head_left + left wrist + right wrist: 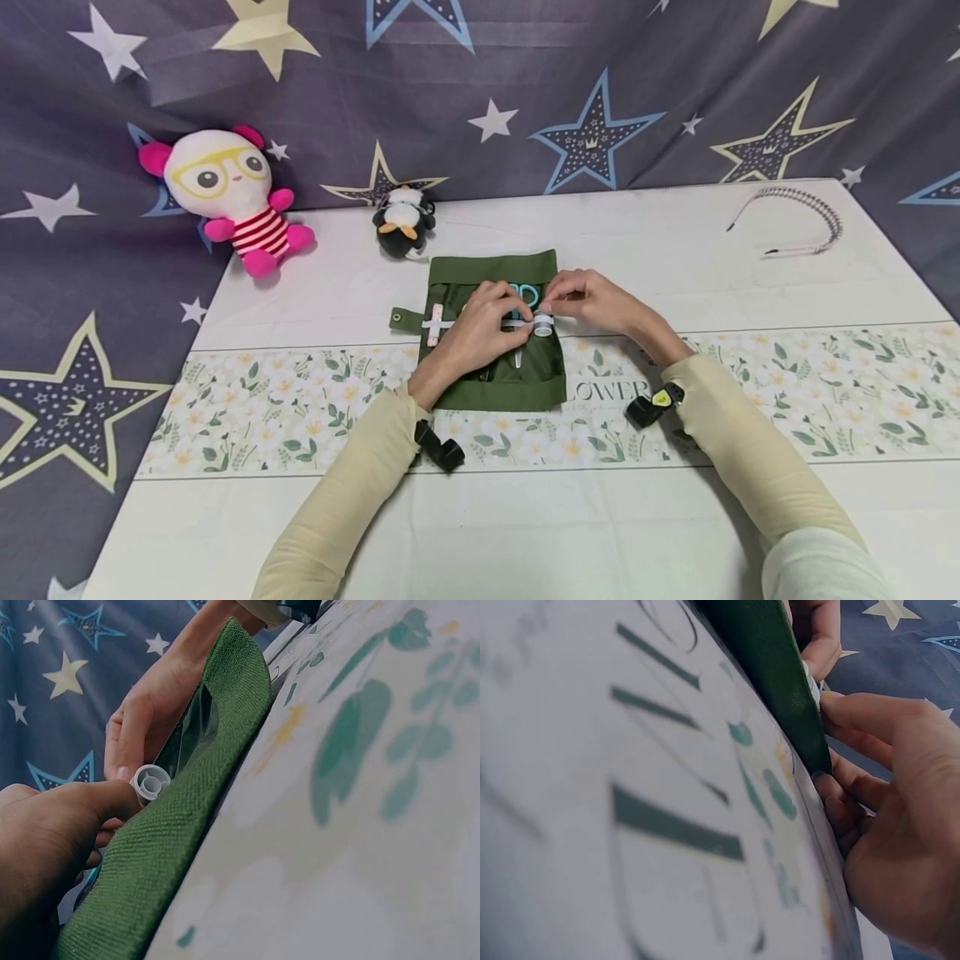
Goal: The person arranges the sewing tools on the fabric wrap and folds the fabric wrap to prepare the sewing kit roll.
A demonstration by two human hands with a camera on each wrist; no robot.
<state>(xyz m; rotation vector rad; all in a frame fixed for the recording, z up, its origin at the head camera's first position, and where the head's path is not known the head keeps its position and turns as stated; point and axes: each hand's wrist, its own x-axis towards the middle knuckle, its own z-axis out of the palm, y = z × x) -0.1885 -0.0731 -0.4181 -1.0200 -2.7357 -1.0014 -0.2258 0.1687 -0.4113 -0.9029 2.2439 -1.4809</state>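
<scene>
Left grip (482, 328) and right grip (596, 302) curl at a partly hidden white spool (543, 326), whether pinching it I cannot tell.

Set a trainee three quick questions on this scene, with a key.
1. True or false: the pink-and-white plush toy is left of the plush penguin in the head view.

2. The green pouch lies:
A) rolled up
B) spread open
C) folded shut

3. Fill in: in the head view, the small white cylinder sits near the green pouch's ____ edge.

Key: 1. True; 2. B; 3. right
</scene>
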